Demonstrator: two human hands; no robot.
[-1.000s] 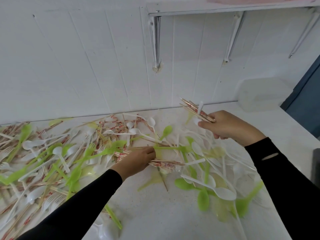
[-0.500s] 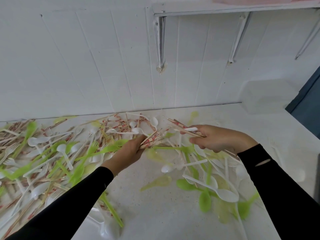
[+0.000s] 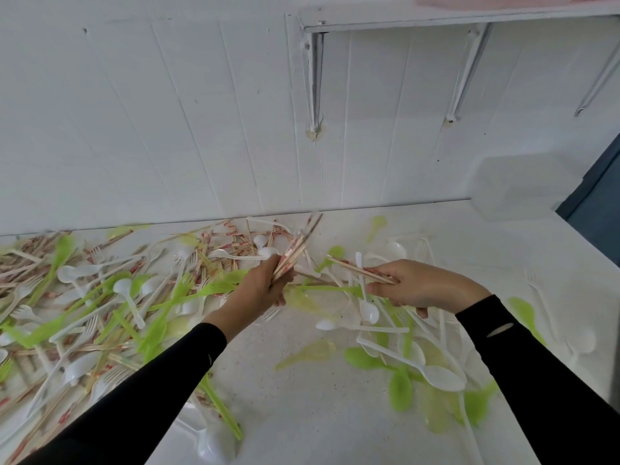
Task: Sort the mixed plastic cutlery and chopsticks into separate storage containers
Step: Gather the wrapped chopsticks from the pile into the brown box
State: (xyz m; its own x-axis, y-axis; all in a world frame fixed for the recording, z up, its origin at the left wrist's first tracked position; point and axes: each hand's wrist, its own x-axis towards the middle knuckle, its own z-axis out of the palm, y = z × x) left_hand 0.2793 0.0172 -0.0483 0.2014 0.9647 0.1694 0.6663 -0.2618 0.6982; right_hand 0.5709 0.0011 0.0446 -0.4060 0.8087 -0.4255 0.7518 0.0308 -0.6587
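The left hand [image 3: 265,290] is curled tight round a bundle [image 3: 293,251] of chopsticks slanting up and away over the table [image 3: 302,414]. Just right of that hand, the right hand [image 3: 422,286] clamps a few sticks [image 3: 360,270] (their tips aimed back at it). Left of it sprawls the mixed cutlery pile [image 3: 100,297]; well off to its right sits a clear tub [image 3: 513,189]

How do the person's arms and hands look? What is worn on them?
The left sleeve and right sleeve are long, black, close-fitting, reaching the wrists. The right one has a small pale oval mark near its cuff. The left hand and right hand are bare: no gloves.
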